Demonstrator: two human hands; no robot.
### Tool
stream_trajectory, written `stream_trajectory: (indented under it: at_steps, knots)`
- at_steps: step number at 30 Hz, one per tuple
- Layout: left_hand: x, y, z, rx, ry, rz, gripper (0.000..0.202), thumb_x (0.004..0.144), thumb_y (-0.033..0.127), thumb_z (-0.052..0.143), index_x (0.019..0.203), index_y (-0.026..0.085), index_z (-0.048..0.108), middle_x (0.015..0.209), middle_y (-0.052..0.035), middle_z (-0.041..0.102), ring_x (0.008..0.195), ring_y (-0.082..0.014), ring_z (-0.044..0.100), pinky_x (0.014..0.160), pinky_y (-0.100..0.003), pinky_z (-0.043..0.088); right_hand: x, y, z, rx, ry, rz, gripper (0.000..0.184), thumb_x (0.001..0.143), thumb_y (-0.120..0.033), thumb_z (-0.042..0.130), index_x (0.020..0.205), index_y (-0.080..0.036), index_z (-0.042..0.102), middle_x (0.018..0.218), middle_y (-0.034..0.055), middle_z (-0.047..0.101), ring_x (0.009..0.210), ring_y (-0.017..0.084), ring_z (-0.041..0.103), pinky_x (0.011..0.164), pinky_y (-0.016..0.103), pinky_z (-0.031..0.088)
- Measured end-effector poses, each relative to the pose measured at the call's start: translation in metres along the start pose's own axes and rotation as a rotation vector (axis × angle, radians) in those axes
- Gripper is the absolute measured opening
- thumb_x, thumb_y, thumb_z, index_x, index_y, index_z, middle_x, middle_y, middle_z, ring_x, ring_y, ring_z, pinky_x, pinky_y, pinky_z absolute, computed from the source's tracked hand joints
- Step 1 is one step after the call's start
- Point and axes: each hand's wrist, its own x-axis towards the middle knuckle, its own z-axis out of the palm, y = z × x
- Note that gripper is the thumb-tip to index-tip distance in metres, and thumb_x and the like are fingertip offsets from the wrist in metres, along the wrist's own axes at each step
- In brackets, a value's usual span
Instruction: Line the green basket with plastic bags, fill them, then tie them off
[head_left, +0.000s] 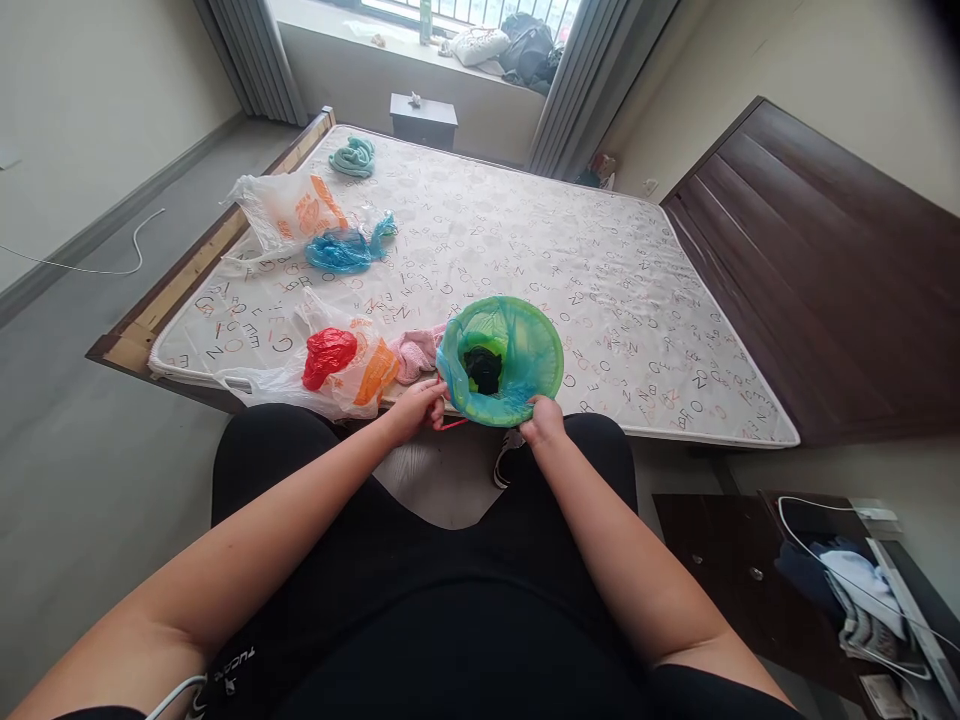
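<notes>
Fitting a blue bag (454, 388) over the green bin (557, 372), centre frame, appears to be in hand. The left hand (421, 408) pinches the bag's edge; the right hand (543, 420) grips the bin's lower-right rim. Next calls for evening the overhang.

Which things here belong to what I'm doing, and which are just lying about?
In use, apparently:
green bin
translucent bluish liner

Apparently just lying about:
red plastic bag
pink cloth
blue plastic bag
teal cloth
</notes>
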Motion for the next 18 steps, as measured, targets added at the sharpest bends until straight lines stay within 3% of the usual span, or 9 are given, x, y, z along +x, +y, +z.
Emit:
stream_trajectory:
  at_steps: [4,8,11,15,18]
  knots:
    - [-0.001,-0.010,0.008,0.051,0.057,-0.226,0.036,0.089,0.044,0.079,0.099,0.018,0.056,0.079,-0.0050,0.073,0.050,-0.0117,0.063,0.046,-0.020,0.040,-0.011,0.005,0.012,-0.006,0.289,0.002,0.040,0.063,-0.016,0.054,0.102,-0.024,0.058,0.083,-0.0015,0.069,0.074,0.019,0.069,0.071,0.038,0.066]
    - [-0.004,-0.016,0.011,0.069,-0.002,-0.345,0.041,0.090,0.047,0.078,0.112,0.018,0.060,0.093,-0.0091,0.076,0.050,-0.0103,0.061,0.044,-0.020,0.035,-0.026,0.011,0.024,-0.041,0.261,-0.002,0.036,0.063,-0.015,0.053,0.097,-0.024,0.057,0.082,-0.0040,0.069,0.072,0.016,0.068,0.067,0.030,0.064]
    - [-0.004,-0.016,0.012,0.142,0.072,-0.317,0.030,0.092,0.039,0.076,0.105,0.017,0.061,0.082,-0.0059,0.072,0.046,-0.0096,0.055,0.042,-0.022,0.028,-0.032,0.010,0.030,-0.071,0.258,0.034,0.033,0.061,-0.010,0.053,0.091,-0.023,0.056,0.073,-0.0056,0.066,0.067,0.016,0.065,0.060,0.027,0.059]
    - [0.000,-0.012,0.009,0.176,0.292,-0.324,0.016,0.093,0.022,0.066,0.091,0.022,0.050,0.059,0.0048,0.050,0.040,-0.0088,0.040,0.043,-0.025,0.019,-0.033,-0.003,0.033,-0.080,0.258,0.120,0.030,0.064,-0.007,0.054,0.088,-0.024,0.055,0.064,-0.0070,0.062,0.061,0.016,0.063,0.055,0.027,0.057]
    - [0.000,-0.009,0.005,0.165,0.301,-0.334,0.017,0.093,0.018,0.062,0.088,0.023,0.046,0.058,0.0064,0.043,0.041,-0.0085,0.035,0.045,-0.026,0.017,-0.034,-0.016,0.036,0.013,0.217,0.143,0.021,0.072,-0.010,0.057,0.089,-0.023,0.057,0.070,-0.0042,0.067,0.068,0.017,0.067,0.062,0.029,0.061]
